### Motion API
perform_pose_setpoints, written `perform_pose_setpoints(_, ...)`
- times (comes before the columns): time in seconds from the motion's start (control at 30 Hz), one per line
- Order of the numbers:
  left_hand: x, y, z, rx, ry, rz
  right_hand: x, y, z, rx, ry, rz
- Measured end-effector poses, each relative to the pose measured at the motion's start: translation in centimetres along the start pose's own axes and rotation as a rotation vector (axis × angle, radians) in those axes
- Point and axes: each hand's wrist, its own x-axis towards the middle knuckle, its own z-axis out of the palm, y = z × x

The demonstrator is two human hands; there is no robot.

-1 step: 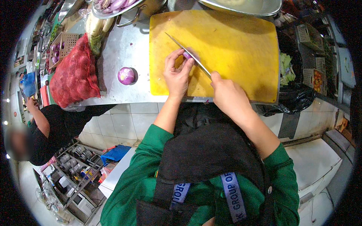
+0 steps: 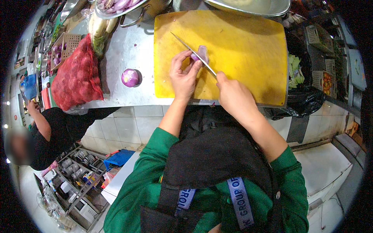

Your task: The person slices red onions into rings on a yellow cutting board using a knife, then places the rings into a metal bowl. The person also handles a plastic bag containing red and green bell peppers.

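Observation:
On the yellow cutting board [image 2: 244,50], my left hand [image 2: 184,77] pinches a purple onion piece [image 2: 194,57] between thumb and fingers. My right hand [image 2: 237,95] grips the handle of a long kitchen knife [image 2: 181,41]. Its blade runs up and to the left across the onion, close to my left fingertips. Just right of the blade, a pale purple onion slice [image 2: 202,51] stands out against the board. My left fingers partly hide the onion piece. A peeled whole purple onion [image 2: 130,78] sits on the metal table left of the board.
A red mesh sack [image 2: 77,79] of onions and white radishes [image 2: 98,29] lie left. A pot [image 2: 144,11] with a tray of cut onions and a metal basin [image 2: 248,8] stand beyond the board. Right is a black bag [image 2: 307,105] with leaves. Another person [image 2: 50,132] stands at left.
The pale slice has come into clearer view right of the blade. My left hand and the knife have shifted very slightly to the right.

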Motion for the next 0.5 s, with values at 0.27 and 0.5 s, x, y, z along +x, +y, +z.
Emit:
perform_pose_setpoints(0.27, 0.3, -0.2, 0.3, -0.08, -0.003, -0.023, 2.3, 0.1, 0.8, 0.013, 0.053, -0.011)
perform_pose_setpoints(0.5, 0.2, -1.0, -0.2, -0.065, 0.022, 0.037, 3.8, 0.7, 1.7, 0.072, 0.089, -0.034)
